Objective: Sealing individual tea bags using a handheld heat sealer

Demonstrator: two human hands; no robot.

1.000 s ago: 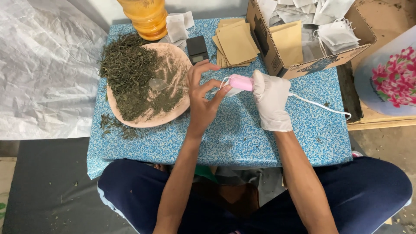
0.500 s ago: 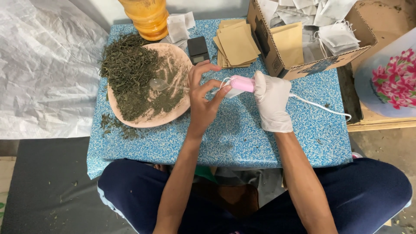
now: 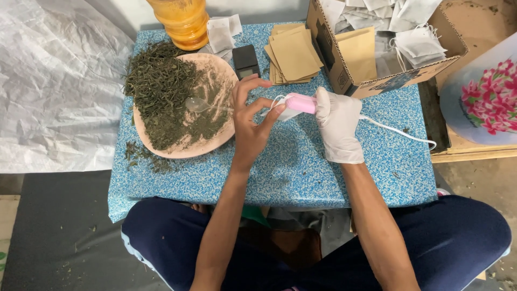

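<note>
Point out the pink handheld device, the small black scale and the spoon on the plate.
pink handheld device (image 3: 300,102), head view, on its pink body beside the gloved hand.
small black scale (image 3: 246,61), head view, middle of its top face.
spoon (image 3: 196,104), head view, on its bowl.

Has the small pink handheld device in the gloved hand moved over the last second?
No. The small pink handheld device, gripped by the white-gloved right hand, sits at the same spot just below the stack of brown paper envelopes.
</note>
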